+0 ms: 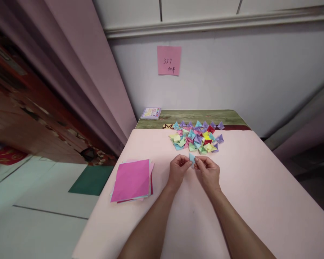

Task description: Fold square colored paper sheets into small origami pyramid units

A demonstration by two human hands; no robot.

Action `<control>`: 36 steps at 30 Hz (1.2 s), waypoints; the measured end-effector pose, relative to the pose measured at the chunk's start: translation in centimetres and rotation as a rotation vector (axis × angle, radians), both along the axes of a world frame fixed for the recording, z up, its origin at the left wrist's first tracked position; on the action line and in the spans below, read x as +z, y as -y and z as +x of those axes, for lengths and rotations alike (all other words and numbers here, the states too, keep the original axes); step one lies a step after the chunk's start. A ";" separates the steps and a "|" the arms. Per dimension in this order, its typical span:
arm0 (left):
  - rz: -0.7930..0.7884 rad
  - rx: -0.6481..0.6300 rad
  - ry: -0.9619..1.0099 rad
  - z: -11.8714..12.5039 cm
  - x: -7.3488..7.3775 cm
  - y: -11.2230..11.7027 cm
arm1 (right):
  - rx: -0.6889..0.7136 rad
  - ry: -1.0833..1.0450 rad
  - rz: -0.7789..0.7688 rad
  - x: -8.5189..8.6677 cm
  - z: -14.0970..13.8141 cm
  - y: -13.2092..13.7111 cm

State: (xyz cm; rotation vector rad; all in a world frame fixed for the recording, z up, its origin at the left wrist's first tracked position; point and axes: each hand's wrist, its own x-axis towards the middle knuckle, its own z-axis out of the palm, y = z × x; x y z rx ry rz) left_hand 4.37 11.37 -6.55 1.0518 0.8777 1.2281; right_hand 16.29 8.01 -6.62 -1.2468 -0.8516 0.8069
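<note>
Between my fingertips is a small piece of light blue folded paper (192,157), held just above the table in front of a heap of origami pieces (196,138). My left hand (178,169) pinches its lower left side with thumb and finger. On the right side, my right hand (208,172) grips it the same way. Part of the paper is hidden behind the fingers. The heap beyond holds several small pointed shapes in blue, purple, green, yellow, red and pink. To the left lies a stack of square paper sheets (132,180) with a magenta one on top.
A pale pink cover (259,201) lies over most of the table, whose green wood-patterned far end (218,115) shows. Small cards (151,113) sit at its back left corner. A pink note (169,60) is stuck on the wall, and a curtain (91,64) hangs at left.
</note>
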 end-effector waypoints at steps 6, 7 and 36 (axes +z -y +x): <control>-0.069 -0.095 0.017 -0.1 0.4 0.1 | -0.092 0.169 0.023 -0.1 0.0 0.2; -0.069 -0.107 0.017 -0.1 0.4 0.1 | -0.098 0.186 0.028 -0.2 0.0 0.3; -0.118 -0.177 0.041 -0.7 0.4 -0.3 | 0.342 -0.240 -0.120 -0.9 1.6 -0.4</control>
